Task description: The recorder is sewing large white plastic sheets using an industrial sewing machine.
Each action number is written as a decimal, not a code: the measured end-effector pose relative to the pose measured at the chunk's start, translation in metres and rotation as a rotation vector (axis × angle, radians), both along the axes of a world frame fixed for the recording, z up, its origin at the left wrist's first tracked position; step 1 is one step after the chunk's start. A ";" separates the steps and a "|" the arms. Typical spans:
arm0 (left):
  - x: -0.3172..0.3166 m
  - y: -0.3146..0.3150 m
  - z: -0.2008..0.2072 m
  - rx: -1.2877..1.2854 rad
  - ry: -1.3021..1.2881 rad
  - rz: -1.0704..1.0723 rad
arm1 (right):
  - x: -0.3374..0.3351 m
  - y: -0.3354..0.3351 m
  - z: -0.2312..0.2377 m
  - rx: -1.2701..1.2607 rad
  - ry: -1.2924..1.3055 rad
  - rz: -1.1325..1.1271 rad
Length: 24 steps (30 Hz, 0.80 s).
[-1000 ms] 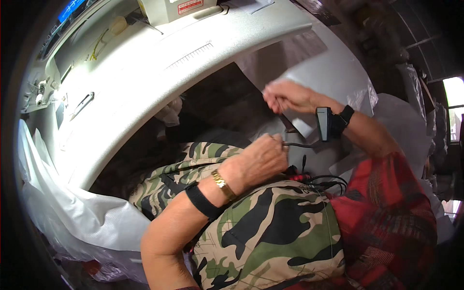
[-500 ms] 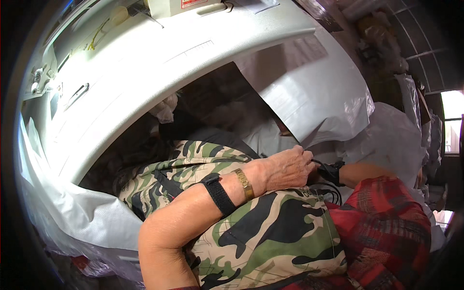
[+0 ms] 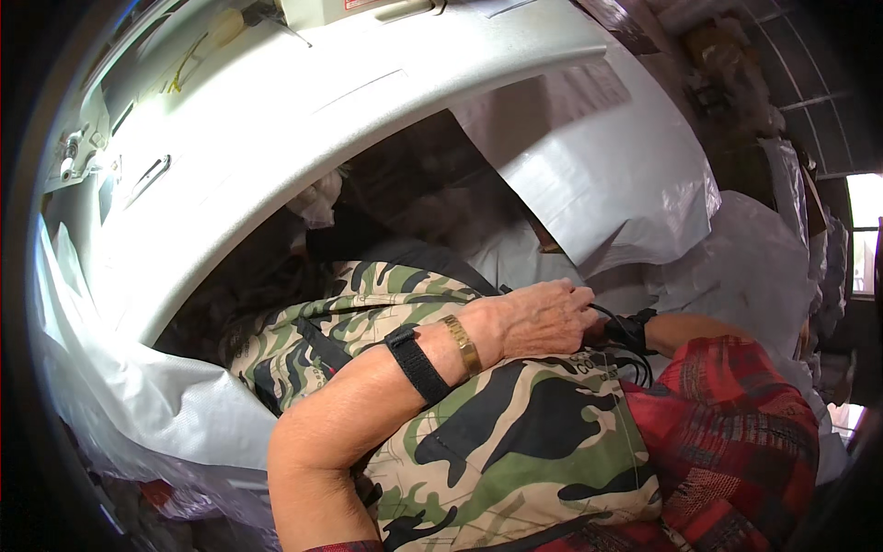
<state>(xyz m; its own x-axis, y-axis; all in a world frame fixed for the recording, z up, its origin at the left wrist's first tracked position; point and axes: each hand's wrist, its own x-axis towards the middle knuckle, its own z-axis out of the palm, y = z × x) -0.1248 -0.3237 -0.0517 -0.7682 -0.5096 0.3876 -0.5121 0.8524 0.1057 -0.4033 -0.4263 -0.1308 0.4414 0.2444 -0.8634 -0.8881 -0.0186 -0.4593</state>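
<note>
My left hand (image 3: 543, 317) lies across my lap, back of the hand up, its fingers curled over by my right wrist. Whatever those fingers hold is hidden beneath them. Only a small part of my right hand (image 3: 596, 333) shows past the left one, and its fingers are out of sight. A thin black cable (image 3: 614, 316) runs from beside the hands to the black strap (image 3: 635, 329) on my right wrist, with loops hanging just below. Under both hands is a camouflage-patterned apron (image 3: 515, 432).
A white table (image 3: 267, 138) with a curved front edge stands ahead, with a white machine base (image 3: 336, 11) at its far side. White plastic sheeting (image 3: 607, 184) hangs off its right end, and more sheeting (image 3: 175, 405) drapes at the left. A yellow cord (image 3: 189, 63) lies on the table.
The black cable beside my right wrist now arches higher and shows more of its length. My hands stay together in nearly the same spot; the view has shifted slightly.
</note>
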 end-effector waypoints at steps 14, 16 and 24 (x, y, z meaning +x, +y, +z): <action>-0.002 0.000 0.002 -0.029 0.002 -0.067 | -0.011 0.003 0.004 -0.007 0.023 0.006; -0.002 -0.001 0.003 -0.051 -0.006 -0.082 | -0.013 0.002 0.003 -0.007 0.029 0.007; 0.002 -0.001 0.004 -0.072 0.122 -0.075 | -0.038 -0.007 -0.007 -0.006 0.072 0.000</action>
